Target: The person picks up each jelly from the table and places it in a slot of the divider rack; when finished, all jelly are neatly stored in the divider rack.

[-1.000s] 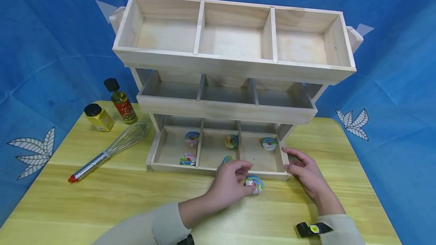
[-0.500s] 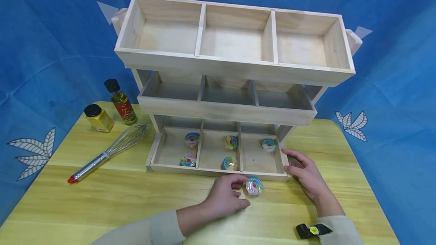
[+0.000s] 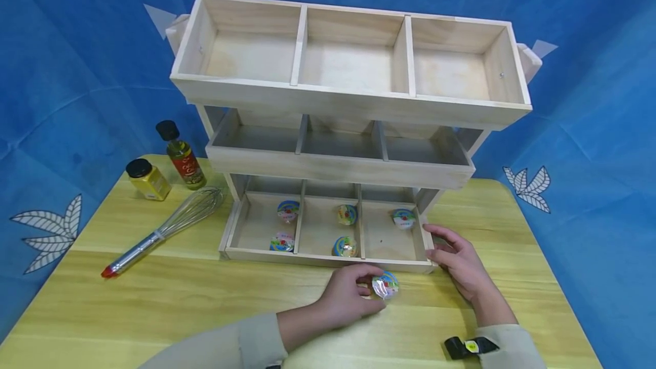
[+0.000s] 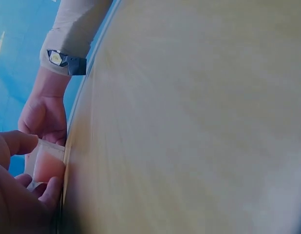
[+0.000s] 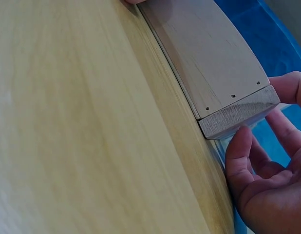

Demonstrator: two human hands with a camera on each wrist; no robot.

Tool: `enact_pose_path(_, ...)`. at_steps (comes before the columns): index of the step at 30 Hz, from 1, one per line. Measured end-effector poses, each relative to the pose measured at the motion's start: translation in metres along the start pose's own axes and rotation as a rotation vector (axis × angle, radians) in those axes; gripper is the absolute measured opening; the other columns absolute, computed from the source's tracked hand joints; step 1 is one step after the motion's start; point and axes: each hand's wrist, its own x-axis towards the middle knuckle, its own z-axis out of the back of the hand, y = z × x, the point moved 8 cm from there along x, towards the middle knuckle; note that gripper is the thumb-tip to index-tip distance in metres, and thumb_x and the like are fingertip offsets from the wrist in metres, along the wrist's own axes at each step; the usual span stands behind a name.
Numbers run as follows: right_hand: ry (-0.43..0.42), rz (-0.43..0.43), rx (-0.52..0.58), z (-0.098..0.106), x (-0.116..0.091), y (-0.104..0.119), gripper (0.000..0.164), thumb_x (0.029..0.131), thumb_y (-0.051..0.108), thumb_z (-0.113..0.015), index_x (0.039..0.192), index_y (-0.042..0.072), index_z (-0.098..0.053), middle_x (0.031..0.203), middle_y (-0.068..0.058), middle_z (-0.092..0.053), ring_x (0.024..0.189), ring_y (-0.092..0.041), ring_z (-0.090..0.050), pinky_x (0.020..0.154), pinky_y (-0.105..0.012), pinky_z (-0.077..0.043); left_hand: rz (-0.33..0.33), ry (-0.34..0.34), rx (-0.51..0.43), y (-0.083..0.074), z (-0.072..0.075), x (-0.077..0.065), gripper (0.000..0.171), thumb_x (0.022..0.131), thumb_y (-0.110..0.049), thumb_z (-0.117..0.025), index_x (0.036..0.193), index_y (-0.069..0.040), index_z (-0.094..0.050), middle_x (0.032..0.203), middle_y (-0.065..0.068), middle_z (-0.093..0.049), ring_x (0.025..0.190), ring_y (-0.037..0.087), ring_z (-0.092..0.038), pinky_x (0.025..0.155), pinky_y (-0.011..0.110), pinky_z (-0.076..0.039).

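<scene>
My left hand (image 3: pixel 345 300) is at a small jelly cup (image 3: pixel 385 285) with a printed foil lid, on the table in front of the rack. Thumb and index finger pinch its opposite edges. In the left wrist view the cup (image 4: pixel 49 163) shows pale pink contents. My right hand (image 3: pixel 463 263) holds the right end of the bottom tray of a three-tier wooden rack (image 3: pixel 353 167), thumb and index finger on the end wall. Inside that tray, the left compartment has two jelly cups (image 3: pixel 288 210), the middle two (image 3: pixel 347 214), the right one (image 3: pixel 404 218).
Left of the rack lie a whisk (image 3: pixel 176 224) with a silver handle, a yellow jar (image 3: pixel 148 179) with a black lid and an oil bottle (image 3: pixel 181 158). Both upper tiers have three bare compartments. Blue cloth (image 3: pixel 589 107) hangs behind the wooden table (image 3: pixel 179 312).
My left hand draws back left from the cup, then returns around it, and the cup shifts slightly right and nearer. My right hand stays on the tray's end.
</scene>
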Motion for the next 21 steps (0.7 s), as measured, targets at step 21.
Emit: enact_pose_path(21, -0.011, -0.006, -0.014, 0.0013, -0.0013, 0.0008, 0.057, 0.091, 0.000, -0.067, 0.143, -0.004, -0.046, 0.147, -0.016, -0.037, 0.109, -0.018, -0.054, 0.086, -0.023, -0.052, -0.093, -0.035, 0.112, 0.0018, -0.0074, 0.0038, 0.042, 0.074, 0.006, -0.084, 0.113, -0.004, -0.072, 0.111, 0.002, -0.068, 0.074, 0.004, -0.064, 0.068, 0.020, -0.057)
